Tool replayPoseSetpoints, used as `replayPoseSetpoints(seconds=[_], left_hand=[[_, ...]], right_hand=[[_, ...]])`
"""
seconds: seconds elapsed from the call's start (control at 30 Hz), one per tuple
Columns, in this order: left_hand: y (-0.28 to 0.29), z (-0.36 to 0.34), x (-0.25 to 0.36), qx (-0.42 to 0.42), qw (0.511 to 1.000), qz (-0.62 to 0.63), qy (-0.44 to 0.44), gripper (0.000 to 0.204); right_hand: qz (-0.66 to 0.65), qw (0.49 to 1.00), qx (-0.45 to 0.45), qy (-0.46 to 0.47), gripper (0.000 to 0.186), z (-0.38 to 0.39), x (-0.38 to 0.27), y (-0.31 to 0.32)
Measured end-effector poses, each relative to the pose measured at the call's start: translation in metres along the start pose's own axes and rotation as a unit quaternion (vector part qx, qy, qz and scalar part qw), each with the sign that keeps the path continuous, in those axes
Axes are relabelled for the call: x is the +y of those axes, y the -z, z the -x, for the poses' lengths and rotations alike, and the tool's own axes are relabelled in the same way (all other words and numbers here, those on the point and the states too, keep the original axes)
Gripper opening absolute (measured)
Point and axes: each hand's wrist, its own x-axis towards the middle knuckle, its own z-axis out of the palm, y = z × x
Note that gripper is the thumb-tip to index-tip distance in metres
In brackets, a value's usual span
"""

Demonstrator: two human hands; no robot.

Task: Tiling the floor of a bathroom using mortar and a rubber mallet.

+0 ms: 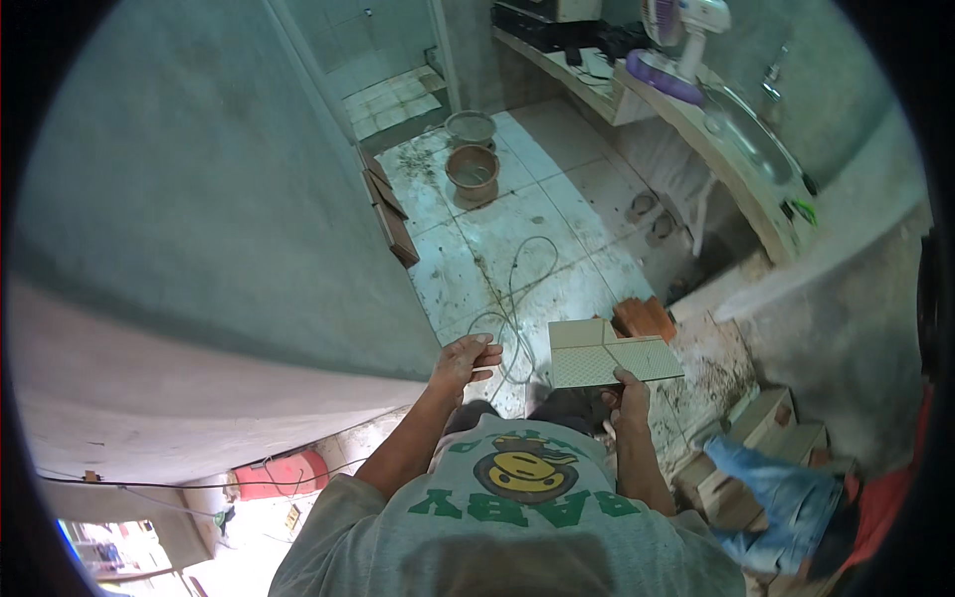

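My right hand (pixel 629 400) grips pale beige tiles (pixel 619 360) by their near edge, with the thumb on top and the other fingers mostly hidden below. These look like overlapping or cut pieces with a fine raised pattern, held roughly flat in front of my waist. My left hand (pixel 466 362) is raised beside the grey wall corner, its fingers apart and slightly bent, and nothing shows in it. A thin looped hose or cable (pixel 511 320) lies on the floor beyond my hands.
Two round tubs, one brown (pixel 473 171) and one grey (pixel 471 127), stand on the dirty tiled floor (pixel 542 224). Reddish-brown blocks (pixel 645 318) lie past the tiles. Right are cardboard boxes (pixel 766 428), jeans (pixel 781 497), and a counter with a sink (pixel 751 134) and fan (pixel 686 30).
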Motion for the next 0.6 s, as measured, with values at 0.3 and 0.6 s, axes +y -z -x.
replayPoseSetpoints(seconds=[0.3, 0.6], left_hand=[[-0.023, -0.126, 0.090, 0.101, 0.994, 0.023, 0.018, 0.047], [0.016, -0.314, 0.168, -0.039, 0.978, 0.202, 0.013, 0.055]], right_hand=[[0.082, 0.982, -0.151, -0.078, 0.021, -0.139, -0.095, -0.153], [0.046, 0.969, -0.187, -0.156, 0.017, -0.228, -0.116, -0.323]])
